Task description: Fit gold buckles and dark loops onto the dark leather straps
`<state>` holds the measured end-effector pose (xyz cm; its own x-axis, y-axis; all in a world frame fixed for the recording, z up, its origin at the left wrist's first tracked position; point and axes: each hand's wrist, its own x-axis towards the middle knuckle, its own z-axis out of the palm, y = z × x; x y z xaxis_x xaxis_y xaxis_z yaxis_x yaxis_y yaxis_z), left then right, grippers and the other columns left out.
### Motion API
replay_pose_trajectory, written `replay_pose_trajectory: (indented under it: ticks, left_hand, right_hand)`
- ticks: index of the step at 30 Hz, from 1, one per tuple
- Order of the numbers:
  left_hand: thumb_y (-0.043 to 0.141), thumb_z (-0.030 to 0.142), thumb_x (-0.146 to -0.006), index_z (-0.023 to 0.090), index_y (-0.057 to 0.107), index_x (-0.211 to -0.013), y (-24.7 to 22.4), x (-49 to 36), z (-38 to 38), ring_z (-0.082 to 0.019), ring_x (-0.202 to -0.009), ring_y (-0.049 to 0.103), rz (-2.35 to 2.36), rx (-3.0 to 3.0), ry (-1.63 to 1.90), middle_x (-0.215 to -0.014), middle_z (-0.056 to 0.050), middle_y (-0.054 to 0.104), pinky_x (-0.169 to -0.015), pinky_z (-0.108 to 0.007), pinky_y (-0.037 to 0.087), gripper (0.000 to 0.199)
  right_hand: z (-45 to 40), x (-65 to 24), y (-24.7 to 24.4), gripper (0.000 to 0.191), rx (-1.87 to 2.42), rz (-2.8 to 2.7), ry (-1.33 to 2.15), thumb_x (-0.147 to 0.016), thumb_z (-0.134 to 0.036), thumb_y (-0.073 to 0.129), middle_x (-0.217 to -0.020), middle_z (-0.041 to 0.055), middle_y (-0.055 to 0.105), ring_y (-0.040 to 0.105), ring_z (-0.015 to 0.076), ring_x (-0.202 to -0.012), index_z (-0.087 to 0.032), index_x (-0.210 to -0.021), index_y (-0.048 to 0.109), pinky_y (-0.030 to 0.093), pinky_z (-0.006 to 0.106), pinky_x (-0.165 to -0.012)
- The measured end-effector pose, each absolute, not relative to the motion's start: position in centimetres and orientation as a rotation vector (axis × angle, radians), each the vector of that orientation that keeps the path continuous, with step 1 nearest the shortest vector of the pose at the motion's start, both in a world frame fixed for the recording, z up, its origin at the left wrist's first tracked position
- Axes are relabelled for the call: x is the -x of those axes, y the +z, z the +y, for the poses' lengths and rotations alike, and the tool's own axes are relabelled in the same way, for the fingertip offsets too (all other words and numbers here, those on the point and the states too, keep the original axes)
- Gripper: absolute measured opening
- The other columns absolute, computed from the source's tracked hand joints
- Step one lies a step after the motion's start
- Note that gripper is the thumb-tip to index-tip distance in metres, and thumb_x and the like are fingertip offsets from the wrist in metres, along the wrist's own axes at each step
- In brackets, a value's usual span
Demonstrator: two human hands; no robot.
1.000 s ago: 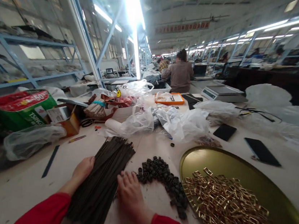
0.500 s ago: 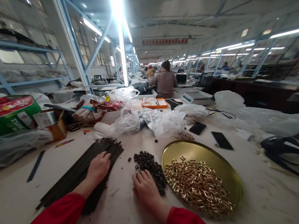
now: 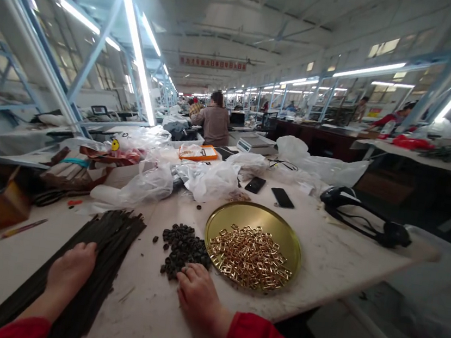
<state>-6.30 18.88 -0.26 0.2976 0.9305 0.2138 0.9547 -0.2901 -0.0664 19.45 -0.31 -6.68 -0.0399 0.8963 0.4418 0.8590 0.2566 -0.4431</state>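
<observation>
My left hand (image 3: 72,266) rests over a bundle of long dark strips (image 3: 110,253), its fingers curled in. Whatever is under those fingers is hidden. At the near edge of a pile of small black loops (image 3: 183,246), my right hand (image 3: 197,291) lies with its fingers bent and held together. Its fingertips touch the pile's edge, and I cannot see what is between them. Just beyond this hand, to the right, a round gold tray (image 3: 253,212) carries a heap of small gold rectangular buckles (image 3: 250,257).
Crumpled plastic bags (image 3: 207,180) and an open box (image 3: 11,195) line the table's far left. Two black phones, one (image 3: 283,197) nearer, lie behind the tray. A black handheld device (image 3: 363,216) sits on the right. A co-worker (image 3: 216,121) is farther back.
The view has turned right, so the table's things appear farther left. My left hand's fingers have curled in more. My right hand has shifted to the pile's near right edge, fingers drawn closer together.
</observation>
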Motion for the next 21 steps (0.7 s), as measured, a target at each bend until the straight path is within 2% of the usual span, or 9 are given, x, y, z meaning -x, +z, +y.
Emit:
replay_pose_trajectory:
  ticks: [2, 5, 6, 7, 9, 12, 16, 18, 21]
  left_hand:
    - [0.025, 0.017, -0.084, 0.008, 0.062, -0.086, 0.9, 6.1, 18.6, -0.032, -0.074, 0.06, -1.654, 2.385, -0.154, -0.082, -0.02, 0.061, -0.066, -0.043, 0.044, 0.037]
    - [0.02, 0.011, -0.085, 0.005, 0.057, -0.105, 2.2, 5.3, 16.9, -0.031, -0.078, 0.06, -1.544, 2.387, -0.117, -0.09, -0.021, 0.062, -0.068, -0.041, 0.044, 0.043]
    - [0.021, 0.011, -0.086, 0.007, 0.055, -0.111, 2.5, 4.9, 15.7, -0.028, -0.08, 0.061, -1.51, 2.409, -0.108, -0.093, -0.019, 0.062, -0.072, -0.038, 0.044, 0.042]
    - [0.025, 0.017, -0.088, 0.012, 0.054, -0.113, 2.6, 4.4, 14.3, -0.025, -0.083, 0.061, -1.447, 2.463, -0.093, -0.095, -0.015, 0.064, -0.074, -0.034, 0.044, 0.039]
    - [0.032, 0.034, -0.09, 0.014, 0.056, -0.11, 2.5, 3.2, 10.8, -0.023, -0.078, 0.063, -1.3, 2.597, -0.108, -0.092, -0.012, 0.065, -0.07, -0.03, 0.045, 0.038]
    - [0.035, 0.042, -0.089, 0.017, 0.062, -0.098, 1.7, 1.4, 5.4, -0.023, -0.075, 0.063, -1.303, 2.727, -0.094, -0.085, -0.01, 0.066, -0.066, -0.03, 0.045, 0.038]
    - [0.038, 0.035, -0.086, 0.015, 0.062, -0.082, 1.1, -0.4, 0.8, -0.022, -0.074, 0.06, -1.643, 2.968, -0.053, -0.079, -0.009, 0.064, -0.063, -0.028, 0.042, 0.031]
    - [0.037, 0.032, -0.085, 0.015, 0.059, -0.081, 1.4, -1.2, -0.2, -0.016, -0.064, 0.056, -1.899, 3.28, -0.086, -0.068, -0.004, 0.061, -0.058, -0.025, 0.041, 0.028]
    - [0.032, 0.029, -0.082, 0.015, 0.053, -0.091, 1.9, -2.3, -0.8, -0.008, -0.04, 0.038, -2.609, 3.491, -0.165, -0.052, 0.006, 0.046, -0.041, -0.019, 0.03, 0.027]
  right_hand:
    - [-0.5, -19.6, -7.0, 0.029, 1.548, -1.865, 0.098, -0.08, -0.021, 0.053, -0.11, 0.0095, 0.059, 0.046, 0.0225, -0.109, -0.017, -0.109, 0.057, 0.032, 0.038, -0.1]
    - [-0.8, -19.5, -7.4, 0.029, 1.494, -1.824, 0.157, -0.081, -0.019, 0.05, -0.109, 0.0105, 0.059, 0.048, 0.0238, -0.106, -0.018, -0.11, 0.056, 0.035, 0.041, -0.096]
    - [-0.9, -19.4, -7.5, 0.031, 1.478, -1.814, 0.176, -0.082, -0.02, 0.048, -0.106, 0.0109, 0.06, 0.05, 0.0236, -0.102, -0.018, -0.112, 0.054, 0.038, 0.041, -0.093]
    - [-1.0, -19.3, -7.6, 0.033, 1.459, -1.776, 0.222, -0.084, -0.022, 0.045, -0.102, 0.0109, 0.06, 0.053, 0.0223, -0.096, -0.017, -0.116, 0.05, 0.042, 0.04, -0.088]
    - [-1.1, -19.1, -7.6, 0.038, 1.393, -1.52, 0.466, -0.088, -0.032, 0.038, -0.088, 0.0086, 0.06, 0.056, 0.0181, -0.076, -0.014, -0.122, 0.042, 0.048, 0.033, -0.069]
    - [-1.2, -19.0, -7.1, 0.044, 1.251, -1.034, 0.905, -0.088, -0.048, 0.029, -0.065, -0.0003, 0.051, 0.046, 0.0115, -0.048, -0.013, -0.11, 0.046, 0.039, 0.023, -0.043]
    - [-1.4, -19.1, -6.2, 0.04, 1.214, -0.962, 1.147, -0.078, -0.054, 0.046, -0.052, -0.0059, 0.041, 0.036, 0.0075, -0.04, -0.015, -0.08, 0.053, 0.029, 0.019, -0.037]
    - [-1.6, -19.1, -5.8, 0.042, 1.211, -0.973, 1.254, -0.075, -0.055, 0.05, -0.051, -0.0053, 0.043, 0.036, 0.0072, -0.038, -0.014, -0.078, 0.056, 0.028, 0.019, -0.036]
    - [-1.8, -19.3, -5.6, 0.045, 1.211, -0.991, 1.351, -0.077, -0.054, 0.048, -0.054, -0.0033, 0.048, 0.04, 0.0084, -0.039, -0.013, -0.091, 0.058, 0.03, 0.02, -0.037]
